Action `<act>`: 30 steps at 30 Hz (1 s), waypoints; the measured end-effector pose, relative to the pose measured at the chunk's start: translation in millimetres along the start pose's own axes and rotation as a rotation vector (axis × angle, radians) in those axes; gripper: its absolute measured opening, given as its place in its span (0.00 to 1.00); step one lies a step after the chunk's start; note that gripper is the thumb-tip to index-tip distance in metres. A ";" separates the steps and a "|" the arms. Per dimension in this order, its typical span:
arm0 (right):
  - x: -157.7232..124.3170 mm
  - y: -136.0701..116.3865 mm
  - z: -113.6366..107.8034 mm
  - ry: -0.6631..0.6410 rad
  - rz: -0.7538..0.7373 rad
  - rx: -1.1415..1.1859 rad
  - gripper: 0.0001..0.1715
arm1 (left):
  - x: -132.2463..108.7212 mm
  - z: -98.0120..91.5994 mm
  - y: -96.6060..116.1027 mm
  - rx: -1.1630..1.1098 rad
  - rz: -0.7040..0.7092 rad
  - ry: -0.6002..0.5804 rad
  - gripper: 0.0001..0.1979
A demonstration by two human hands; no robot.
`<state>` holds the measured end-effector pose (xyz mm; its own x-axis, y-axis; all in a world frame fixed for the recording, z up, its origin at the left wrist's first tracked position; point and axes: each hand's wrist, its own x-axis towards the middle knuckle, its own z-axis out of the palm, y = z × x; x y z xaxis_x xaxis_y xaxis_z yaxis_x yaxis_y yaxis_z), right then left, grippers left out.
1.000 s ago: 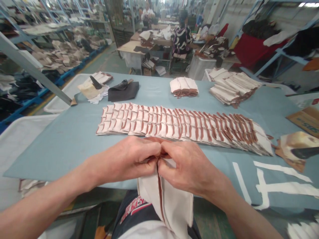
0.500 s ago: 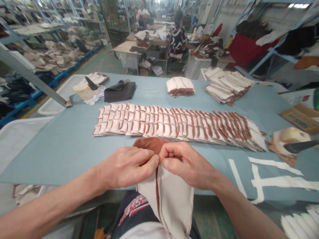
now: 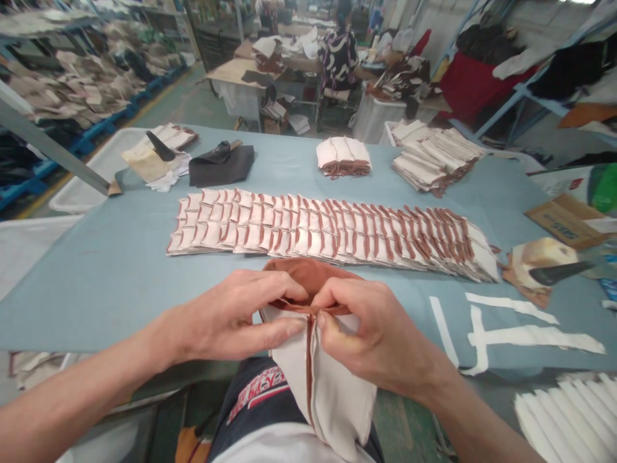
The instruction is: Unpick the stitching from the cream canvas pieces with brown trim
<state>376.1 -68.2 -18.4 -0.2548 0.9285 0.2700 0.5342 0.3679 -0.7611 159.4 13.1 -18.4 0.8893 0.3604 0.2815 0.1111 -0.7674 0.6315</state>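
Observation:
Both of my hands pinch the top edge of a cream fabric piece with brown lining (image 3: 318, 379) at the near edge of the blue table (image 3: 116, 270). My left hand (image 3: 236, 315) grips its left side, thumb along the front. My right hand (image 3: 371, 328) grips the right side beside the centre seam. The brown lining folds outward behind my fingers and the rest of the piece hangs down over my lap. Just beyond my hands lies a long overlapping row of similar cream and brown pieces (image 3: 328, 231).
Two stacks of the same pieces (image 3: 343, 156) (image 3: 434, 161) sit at the table's far side. A dark fabric piece (image 3: 222, 164) and papers (image 3: 149, 161) lie far left. A cardboard box (image 3: 563, 218) is at the right. A seated person (image 3: 340, 61) works beyond.
My hands have turned the piece's top edge outward, so more brown lining shows behind my fingers. The view has tilted down a little.

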 end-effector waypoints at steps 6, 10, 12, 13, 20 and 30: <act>-2.4 4.6 2.0 0.022 -0.052 -0.076 0.08 | 6.0 6.6 -6.3 0.237 0.110 -0.012 0.12; 1.0 15.7 3.2 0.048 -0.053 0.021 0.08 | 5.2 30.2 -19.2 0.436 0.189 0.182 0.15; 3.0 21.1 4.0 0.052 -0.053 0.076 0.09 | 4.0 34.6 -22.5 0.414 0.164 0.216 0.15; 4.0 23.0 4.3 0.049 -0.065 0.089 0.09 | 3.4 33.6 -22.5 0.388 0.138 0.206 0.15; 6.7 18.9 0.5 -0.009 -0.181 0.052 0.09 | 4.5 -0.1 -3.2 -0.015 -0.036 -0.051 0.21; 0.3 8.5 -16.1 -0.091 -0.180 -0.106 0.09 | 24.8 -3.2 1.1 -0.128 -0.107 -0.172 0.20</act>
<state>393.5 -64.0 -15.3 -0.4230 0.8410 0.3374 0.5541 0.5347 -0.6381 180.2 22.8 -8.4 0.9391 0.3322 0.0875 0.1616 -0.6519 0.7409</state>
